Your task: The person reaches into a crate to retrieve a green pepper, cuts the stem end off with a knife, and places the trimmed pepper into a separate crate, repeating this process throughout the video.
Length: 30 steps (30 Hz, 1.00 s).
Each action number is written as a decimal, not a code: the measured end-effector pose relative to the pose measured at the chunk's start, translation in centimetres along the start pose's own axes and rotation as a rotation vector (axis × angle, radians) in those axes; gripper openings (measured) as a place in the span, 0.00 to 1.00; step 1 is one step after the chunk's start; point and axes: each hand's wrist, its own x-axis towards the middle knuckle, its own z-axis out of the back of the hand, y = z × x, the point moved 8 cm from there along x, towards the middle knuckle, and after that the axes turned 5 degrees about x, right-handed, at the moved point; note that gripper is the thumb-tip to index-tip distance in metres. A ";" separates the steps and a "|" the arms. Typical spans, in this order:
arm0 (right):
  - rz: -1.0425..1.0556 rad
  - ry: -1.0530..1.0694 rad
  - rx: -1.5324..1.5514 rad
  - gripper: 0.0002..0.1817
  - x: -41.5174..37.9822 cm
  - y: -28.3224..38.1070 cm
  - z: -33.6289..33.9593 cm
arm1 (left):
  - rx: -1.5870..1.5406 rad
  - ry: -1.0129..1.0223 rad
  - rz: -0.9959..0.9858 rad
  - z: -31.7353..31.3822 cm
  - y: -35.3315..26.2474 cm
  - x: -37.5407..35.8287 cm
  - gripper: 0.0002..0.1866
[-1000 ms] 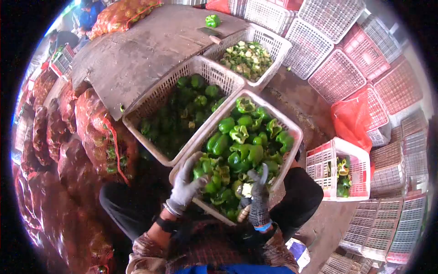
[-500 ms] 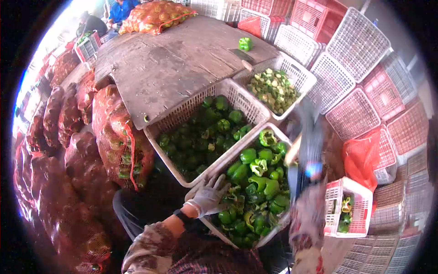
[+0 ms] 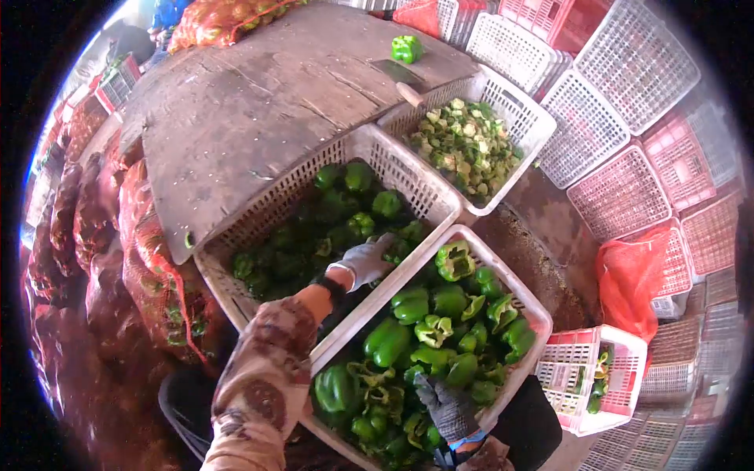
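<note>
Both grips' closure is unclear: left hand [image 3: 367, 263], centre, touches a green bell pepper [image 3: 398, 251]; right hand [image 3: 450, 411] is lower centre.

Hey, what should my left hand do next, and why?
Probably close your left hand around the green pepper beside it: the hand is down inside the crate, right by that pepper, and no firm grip is clearly visible.

a worn wooden board [image 3: 259, 125] carries a green pepper [image 3: 407, 49] at two o'clock, a wooden-handled knife [image 3: 409, 94] just beside it, a filled net sack [image 3: 224, 21] at eleven and a green scrap [image 3: 188, 239] near seven.
</note>
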 end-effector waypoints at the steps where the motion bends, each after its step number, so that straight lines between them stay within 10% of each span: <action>1: -0.031 -0.006 0.069 0.16 0.1 -0.2 -0.1 | -0.026 0.065 0.054 -1.9 0.9 2.2 0.35; 4: -0.244 0.291 -0.257 0.16 -0.4 -1.4 -1.2 | 0.109 0.080 -0.002 -3.9 1.5 5.5 0.38; 7: -0.128 0.069 -0.059 0.15 -0.4 -0.8 -0.6 | -0.339 -0.063 0.036 -2.9 4.5 3.7 0.34; 10: -0.318 -0.199 0.804 0.13 -2.1 -5.5 -4.0 | -0.863 -0.087 0.107 -1.6 5.9 -0.5 0.32; 13: 0.103 -0.294 0.316 0.07 1.0 2.6 1.0 | -1.246 -0.057 0.119 2.1 3.6 -8.4 0.32; 20: 0.218 -0.160 0.118 0.06 0.8 14.5 3.7 | -1.462 -0.160 -0.072 5.7 -4.4 -25.1 0.27; 30: 0.267 -0.132 -0.217 0.13 -6.1 17.8 5.0 | -0.435 -0.625 -0.279 6.4 -10.8 -35.7 0.25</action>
